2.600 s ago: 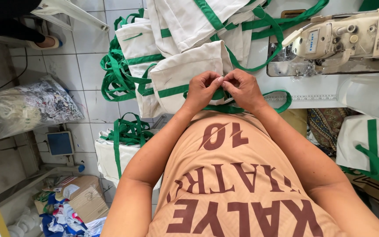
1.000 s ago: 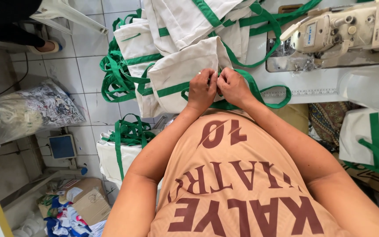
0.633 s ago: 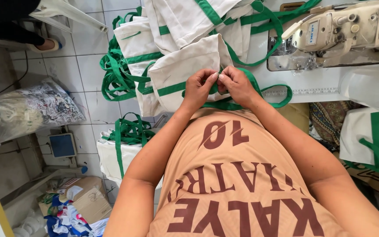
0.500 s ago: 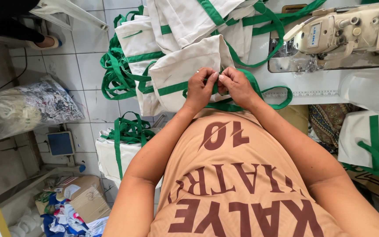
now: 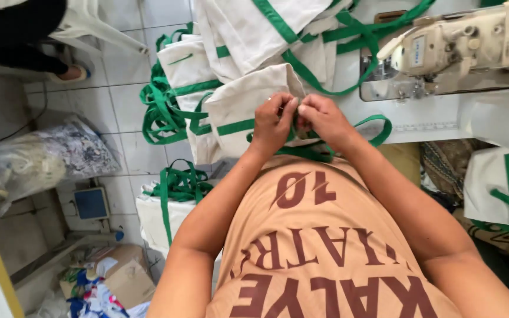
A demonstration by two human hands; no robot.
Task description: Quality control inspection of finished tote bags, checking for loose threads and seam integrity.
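We look down over a tan printed shirt (image 5: 325, 247) at our two hands, close together at the near edge of a white sewing table (image 5: 431, 118). Our left hand (image 5: 273, 121) and right hand (image 5: 323, 118) are both closed, pinching the corner of a cream cloth bag (image 5: 248, 103) where a green strap (image 5: 349, 144) meets it. We judge this a fold or alignment step; next calls for feeding that corner right, toward the sewing machine (image 5: 449, 50). More bags with green straps lie piled far and left (image 5: 231, 35). On the tiled floor (image 5: 119, 106) at near left, a clear plastic sack (image 5: 36, 159) holds pale scraps, and a cardboard box (image 5: 128, 282) sits among coloured offcuts
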